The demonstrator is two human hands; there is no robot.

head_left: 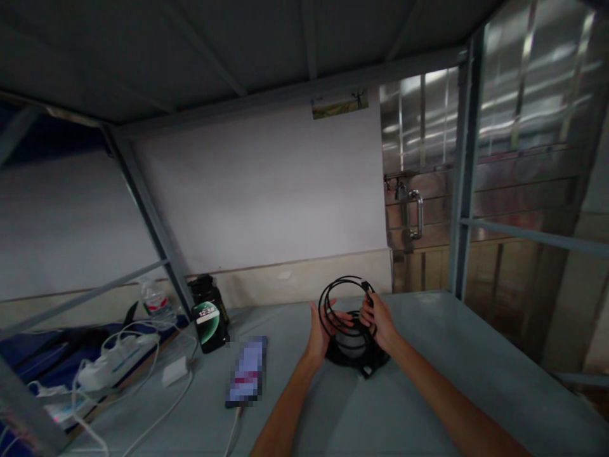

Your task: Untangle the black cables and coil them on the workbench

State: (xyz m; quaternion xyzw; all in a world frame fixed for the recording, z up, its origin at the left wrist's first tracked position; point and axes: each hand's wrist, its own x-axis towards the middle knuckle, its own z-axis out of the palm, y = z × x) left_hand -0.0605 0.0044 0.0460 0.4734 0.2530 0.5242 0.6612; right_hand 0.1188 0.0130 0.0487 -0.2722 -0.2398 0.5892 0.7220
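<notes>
A thin black cable (pixel 328 293) is looped into a loose coil that stands up between my hands. My left hand (pixel 323 330) is at the coil's left side, thumb raised and fingers reaching through the loops around the strands. On the other side, my right hand (pixel 378 317) is closed around the cable near its black plug end (pixel 365 285), which pokes up above the fingers. Below them more black coiled cable (pixel 340 358) lies on the grey board (pixel 419 393), with a small plug (pixel 366 372) at its front edge.
Left of my arms lies a phone (pixel 247 371) with a white cord. Further back a second lit phone (pixel 209 327) leans on a black container (pixel 207 289). A white power strip (pixel 117 362), a charger (pixel 175 371) and a bottle (pixel 157 301) sit left. Metal posts (pixel 464 165) frame the board.
</notes>
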